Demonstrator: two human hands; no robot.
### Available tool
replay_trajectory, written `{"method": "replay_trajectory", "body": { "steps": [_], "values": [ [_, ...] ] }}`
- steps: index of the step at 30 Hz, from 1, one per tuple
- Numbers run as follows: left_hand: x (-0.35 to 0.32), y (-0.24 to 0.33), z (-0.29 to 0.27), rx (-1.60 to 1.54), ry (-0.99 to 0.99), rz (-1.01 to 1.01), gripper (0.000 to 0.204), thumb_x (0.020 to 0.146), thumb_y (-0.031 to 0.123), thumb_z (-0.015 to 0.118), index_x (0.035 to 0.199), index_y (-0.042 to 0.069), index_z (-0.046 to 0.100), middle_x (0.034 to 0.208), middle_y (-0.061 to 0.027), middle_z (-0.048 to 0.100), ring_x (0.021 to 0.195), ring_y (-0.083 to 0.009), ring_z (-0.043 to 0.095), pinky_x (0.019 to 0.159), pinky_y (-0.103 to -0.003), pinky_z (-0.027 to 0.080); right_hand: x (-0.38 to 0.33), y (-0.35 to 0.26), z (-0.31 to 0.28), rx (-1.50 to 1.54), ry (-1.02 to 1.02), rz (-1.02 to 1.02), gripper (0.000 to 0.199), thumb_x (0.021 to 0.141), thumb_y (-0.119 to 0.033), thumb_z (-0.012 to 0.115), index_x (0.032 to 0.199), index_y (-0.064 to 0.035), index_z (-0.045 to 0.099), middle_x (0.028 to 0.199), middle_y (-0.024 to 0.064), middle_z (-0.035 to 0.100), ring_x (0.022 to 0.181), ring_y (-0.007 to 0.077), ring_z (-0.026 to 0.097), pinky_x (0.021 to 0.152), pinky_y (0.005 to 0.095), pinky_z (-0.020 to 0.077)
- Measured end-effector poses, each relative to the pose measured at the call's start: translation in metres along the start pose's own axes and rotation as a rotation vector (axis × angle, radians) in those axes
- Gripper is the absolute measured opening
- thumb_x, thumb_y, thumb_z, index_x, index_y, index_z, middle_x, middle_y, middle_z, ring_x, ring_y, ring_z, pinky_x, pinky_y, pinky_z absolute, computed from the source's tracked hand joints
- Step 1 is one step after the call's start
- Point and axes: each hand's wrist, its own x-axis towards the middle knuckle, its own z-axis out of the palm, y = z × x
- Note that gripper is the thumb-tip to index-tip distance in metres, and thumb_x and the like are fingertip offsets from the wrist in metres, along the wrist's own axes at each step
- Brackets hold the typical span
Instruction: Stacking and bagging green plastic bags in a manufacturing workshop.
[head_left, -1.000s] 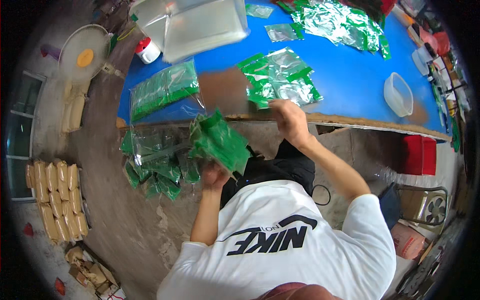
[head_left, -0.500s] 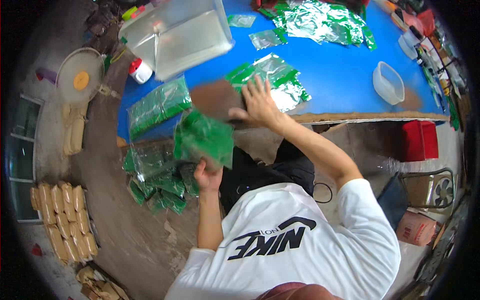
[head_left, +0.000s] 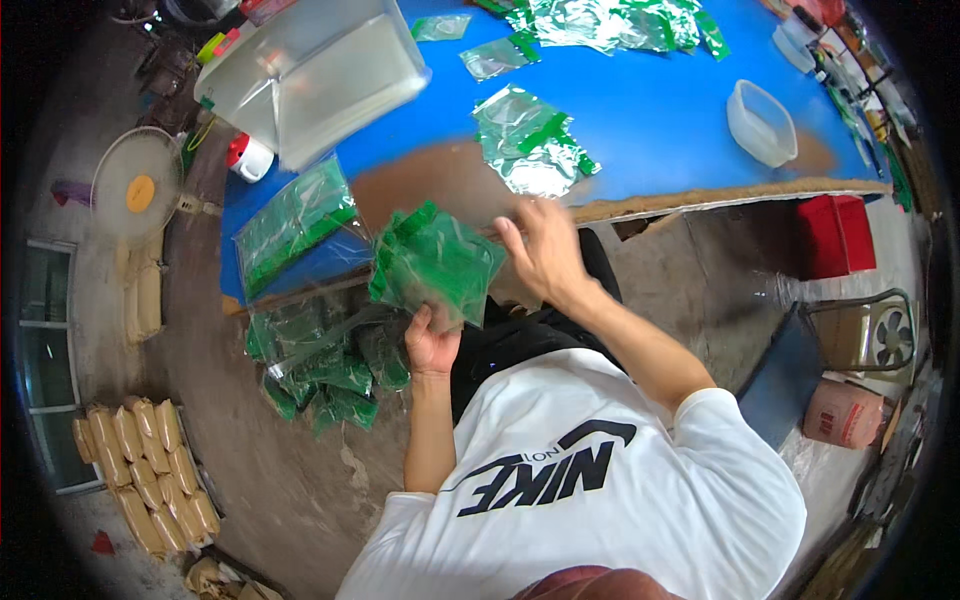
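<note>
My left hand [head_left: 433, 343] grips a stack of green and clear plastic bags [head_left: 435, 262] by its lower edge, in front of the table's near edge. Just right of that stack is my right hand [head_left: 548, 258], thumb apart from the fingers and no object visible in it; its fingertips are a little blurred. Beyond it, a loose pile of green and silvery bags [head_left: 535, 140] lies on the blue table [head_left: 650, 140]. To the left, a clear pack of green-edged bags [head_left: 298, 225] rests at the table edge. Below it sits a heap of green bags [head_left: 335, 365].
A large translucent bin [head_left: 350, 95] and a white bottle with a red cap [head_left: 250, 158] stand at the far left. Another bag pile [head_left: 610, 25] lies at the back. On the right are a clear plastic tub [head_left: 762, 125], a red box [head_left: 836, 236] and a chair [head_left: 785, 370].
My right hand has left the bag pile on the table and come back toward me, beside the held stack. My left hand has shifted slightly right with its bags.
</note>
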Motion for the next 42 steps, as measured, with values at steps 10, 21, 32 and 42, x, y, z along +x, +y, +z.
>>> {"method": "replay_trajectory", "body": {
  "steps": [10, 21, 32, 42],
  "values": [
    [0.004, -0.004, 0.009, 0.116, 0.087, -0.06, 0.059, 0.081, 0.009, 0.073, 0.135, 0.006, 0.05, 0.134, -0.0123, 0.055, 0.127, -0.0327, 0.05, 0.109, -0.052, 0.039, 0.025, -0.002, 0.0, 0.322, -0.427, -0.132, 0.027, 0.097, -0.025, 0.055, 0.097, 0.0016, 0.06, 0.1, 0.0251, 0.065, 0.094, 0.0445, 0.062, 0.084, 0.0514, 0.0491],
    [-0.021, 0.026, -0.028, -0.103, -0.04, 0.051, 0.055, 0.076, -0.002, 0.069, 0.129, 0.005, 0.056, 0.129, -0.0078, 0.061, 0.124, -0.0285, 0.054, 0.112, -0.046, 0.037, 0.065, 0.018, 0.045, -0.061, -0.257, -0.615, 0.06, 0.099, -0.051, 0.04, 0.119, 0.0036, 0.056, 0.134, 0.0223, 0.052, 0.133, 0.0433, 0.039, 0.108, 0.0577, 0.0318],
    [-0.001, 0.011, -0.023, -0.035, -0.03, 0.025, 0.055, 0.078, 0.008, 0.072, 0.13, 0.004, 0.054, 0.132, -0.0114, 0.058, 0.126, -0.031, 0.052, 0.109, -0.049, 0.041, 0.076, 0.041, 0.013, -0.208, 0.064, -0.365, 0.049, 0.099, -0.042, 0.045, 0.128, -0.003, 0.054, 0.128, 0.0249, 0.053, 0.134, 0.0436, 0.038, 0.111, 0.0547, 0.0309],
    [0.008, -0.024, 0.005, 0.094, 0.056, 0.047, 0.066, 0.079, 0.014, 0.075, 0.139, 0.009, 0.047, 0.142, -0.0128, 0.05, 0.134, -0.0335, 0.044, 0.114, -0.056, 0.033, 0.059, 0.035, 0.014, 0.415, -0.399, -0.239, 0.055, 0.078, -0.001, 0.061, 0.132, -0.0092, 0.053, 0.121, 0.0201, 0.055, 0.121, 0.0384, 0.052, 0.1, 0.0426, 0.0447]
  ]
}}
